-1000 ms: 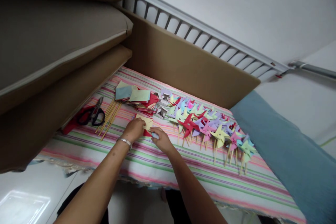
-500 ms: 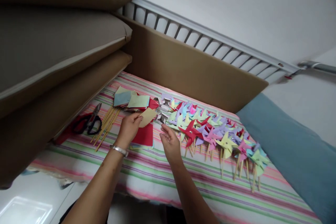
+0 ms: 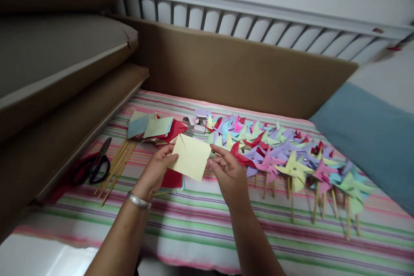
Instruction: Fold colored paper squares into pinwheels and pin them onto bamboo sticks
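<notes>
A pale yellow square of paper (image 3: pixel 191 158) with a short slit near its upper left corner is pinched at its left side by my left hand (image 3: pixel 155 171), which has a silver bangle at the wrist. At the paper's right edge is my right hand (image 3: pixel 231 177), thumb and index finger apart; whether the fingertips touch the paper I cannot tell. Partly hidden behind the yellow paper lies a red paper square (image 3: pixel 171 180). Further back are stacks of coloured paper squares (image 3: pixel 158 128) and small open boxes (image 3: pixel 197 126).
Several finished paper pinwheels on sticks (image 3: pixel 294 170) cover the right of the striped cloth (image 3: pixel 194 224). Loose wooden sticks (image 3: pixel 117 168) and black-handled scissors (image 3: pixel 93 168) lie at the left. A brown board (image 3: pixel 226 69) stands behind; stacked cushions (image 3: pixel 64 60) rise at left.
The yellow paper has turned to lie flat toward my view, its slit now showing. My right hand has risen to its right edge. The camera view has tilted and moved closer.
</notes>
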